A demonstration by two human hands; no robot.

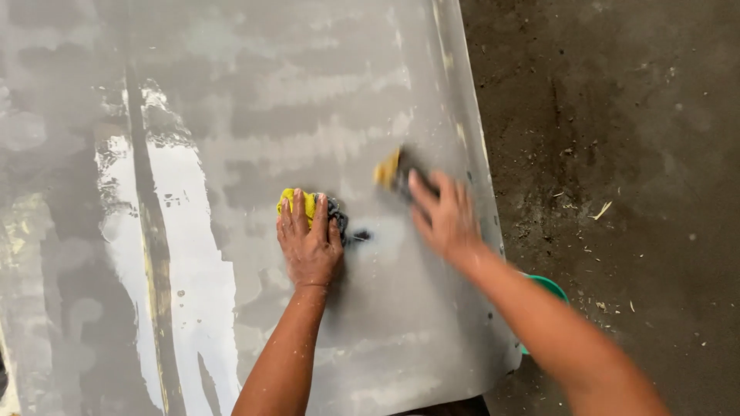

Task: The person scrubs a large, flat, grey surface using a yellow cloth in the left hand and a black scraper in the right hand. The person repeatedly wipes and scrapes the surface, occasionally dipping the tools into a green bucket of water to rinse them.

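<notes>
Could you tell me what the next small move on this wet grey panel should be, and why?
Probably a further stroke of the right hand with its sanding block toward the dark smear, while the left hand presses the yellow sponge flat beside it. The grey panel looks patchy and wet there, so that spot seems unfinished.

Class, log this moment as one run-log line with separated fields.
left hand: pressing yellow sponge on wet grey panel | right hand: blurred, on small block | green tub beside panel on floor
</notes>
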